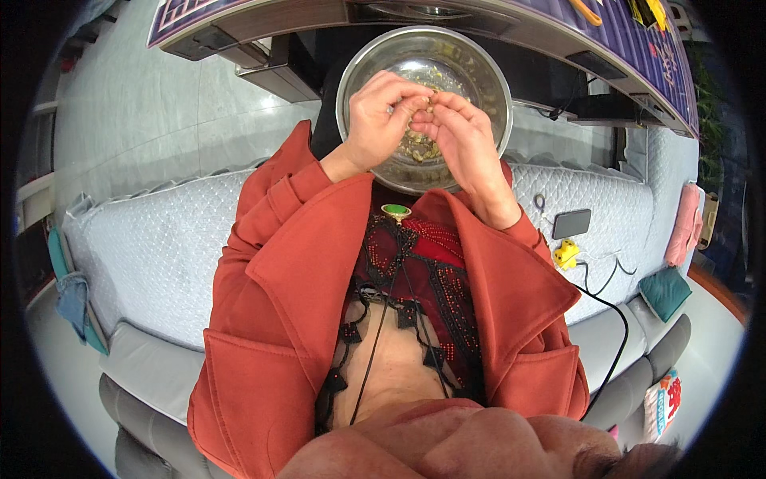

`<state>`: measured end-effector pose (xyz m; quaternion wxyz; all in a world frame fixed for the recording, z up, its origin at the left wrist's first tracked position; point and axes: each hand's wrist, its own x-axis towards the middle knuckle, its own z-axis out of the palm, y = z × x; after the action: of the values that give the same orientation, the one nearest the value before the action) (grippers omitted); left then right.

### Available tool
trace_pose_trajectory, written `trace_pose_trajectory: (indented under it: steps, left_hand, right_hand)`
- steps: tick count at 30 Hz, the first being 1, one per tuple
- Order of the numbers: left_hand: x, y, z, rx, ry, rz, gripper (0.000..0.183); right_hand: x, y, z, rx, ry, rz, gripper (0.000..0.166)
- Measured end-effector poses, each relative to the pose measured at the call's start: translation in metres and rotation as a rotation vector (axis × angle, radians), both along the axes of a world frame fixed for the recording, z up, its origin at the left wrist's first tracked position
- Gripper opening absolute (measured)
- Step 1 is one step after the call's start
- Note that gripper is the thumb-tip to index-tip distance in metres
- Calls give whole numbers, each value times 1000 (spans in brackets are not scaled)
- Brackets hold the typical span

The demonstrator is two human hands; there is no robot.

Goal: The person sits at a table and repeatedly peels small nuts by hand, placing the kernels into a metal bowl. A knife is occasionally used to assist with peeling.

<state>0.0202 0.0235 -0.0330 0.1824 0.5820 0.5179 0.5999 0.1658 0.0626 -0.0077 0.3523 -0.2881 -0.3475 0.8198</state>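
Note:
A wide stainless steel bowl (363, 64) rests before me, close to my lap. Small yellowish-brown pieces (421, 151) lie scattered across its bottom; their exact kind is unclear. Over the bowl's middle, my left hand (377, 114) pinches with thumb and forefinger. Its fingertips meet those of my right hand (470, 135), which comes in from the right with its fingers curled. Between both sets of fingertips is a tiny brownish piece (429, 108), largely covered by the fingers. Both hands are apart from the bowl's rim in the picture.
Beyond the bowl runs a table (287, 27) with a purple patterned cover (538, 18). To my right on the quilted sofa cover (604, 197) lie a smartphone (571, 224), scissors (540, 203) and a yellow power socket (566, 254) with a black cable (622, 335).

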Motion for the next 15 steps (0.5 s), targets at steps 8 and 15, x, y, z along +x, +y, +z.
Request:
trace_pose_trajectory:
  steps: [8,15]
  left_hand:
    - [4,1,-5,-114,-361,-50,7]
    - [5,2,-8,-199,-641,-109,10]
  right_hand:
    - [-5,0,-10,160,-128,-15,24]
    - [-6,2,-15,248,-254,-17,17]
